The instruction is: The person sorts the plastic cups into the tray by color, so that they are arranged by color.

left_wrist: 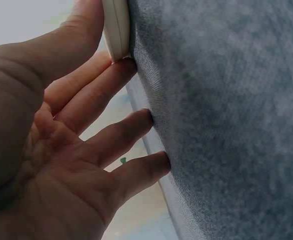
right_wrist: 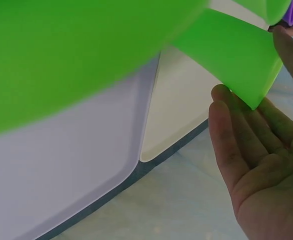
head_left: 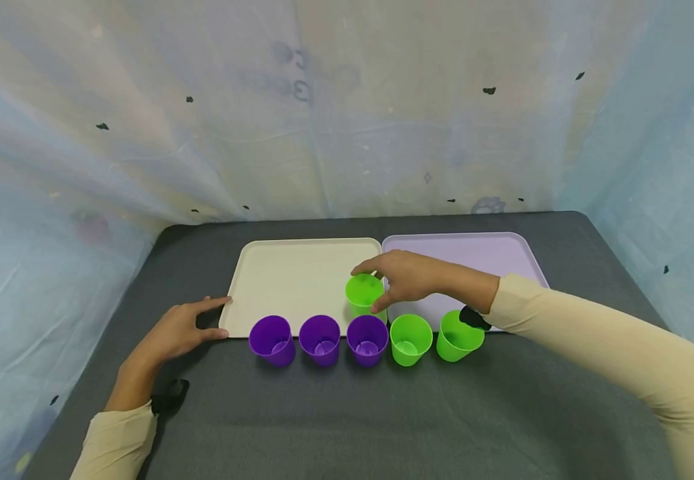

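My right hand [head_left: 409,275] holds a bright green cup [head_left: 361,297] near its rim, thumb on the near side and fingers on the far side. The cup is over the right part of a cream tray [head_left: 293,277]. In the right wrist view the fingertips meet the held cup [right_wrist: 226,55]. At the tray's left edge is my left hand [head_left: 175,330], its thumb and index finger touching the rim. The left wrist view shows the left hand's fingers [left_wrist: 121,132] spread and fairly straight, with fingertips against the grey cloth and the cream tray edge [left_wrist: 117,35].
A lavender tray [head_left: 461,248] adjoins the cream one, partly behind my right arm. Along the trays' near edge stand three purple cups [head_left: 273,343] and two green cups [head_left: 410,341], the last partly covered by a black wrist strap [head_left: 474,318]. Dark grey cloth [head_left: 347,420] covers the table.
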`<state>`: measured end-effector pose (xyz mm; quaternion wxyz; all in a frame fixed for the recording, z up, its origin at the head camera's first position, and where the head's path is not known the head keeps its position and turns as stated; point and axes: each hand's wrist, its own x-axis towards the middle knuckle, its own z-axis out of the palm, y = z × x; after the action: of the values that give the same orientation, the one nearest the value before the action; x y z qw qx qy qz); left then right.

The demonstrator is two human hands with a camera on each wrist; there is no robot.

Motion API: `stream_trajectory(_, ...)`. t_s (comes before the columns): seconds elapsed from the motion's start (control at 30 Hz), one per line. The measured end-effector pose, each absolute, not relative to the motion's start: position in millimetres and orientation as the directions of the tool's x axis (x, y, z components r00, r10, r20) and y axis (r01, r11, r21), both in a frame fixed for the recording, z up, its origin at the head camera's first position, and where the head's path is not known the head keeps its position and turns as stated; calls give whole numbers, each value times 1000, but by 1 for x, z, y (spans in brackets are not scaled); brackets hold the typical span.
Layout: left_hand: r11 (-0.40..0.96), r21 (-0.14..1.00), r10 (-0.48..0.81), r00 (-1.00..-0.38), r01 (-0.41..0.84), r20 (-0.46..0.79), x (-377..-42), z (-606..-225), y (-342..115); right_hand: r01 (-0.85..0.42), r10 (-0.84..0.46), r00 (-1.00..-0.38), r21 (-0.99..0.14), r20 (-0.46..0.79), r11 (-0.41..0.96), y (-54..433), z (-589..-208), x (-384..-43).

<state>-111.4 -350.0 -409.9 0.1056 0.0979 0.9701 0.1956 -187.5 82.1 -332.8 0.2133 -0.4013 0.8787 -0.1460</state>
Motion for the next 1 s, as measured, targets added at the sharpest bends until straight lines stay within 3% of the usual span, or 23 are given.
stream_trajectory(0.77, 899, 408, 236, -960, 155, -154, -111, -409, -348, -641, -772, -581, -439, -257, 629, 85, -332, -184)
stream_trajectory(1.0, 898, 414, 237, -958, 152, -162, -110, -409, -349, -615, -779, -588, -505, -218, 606, 97, -320, -179)
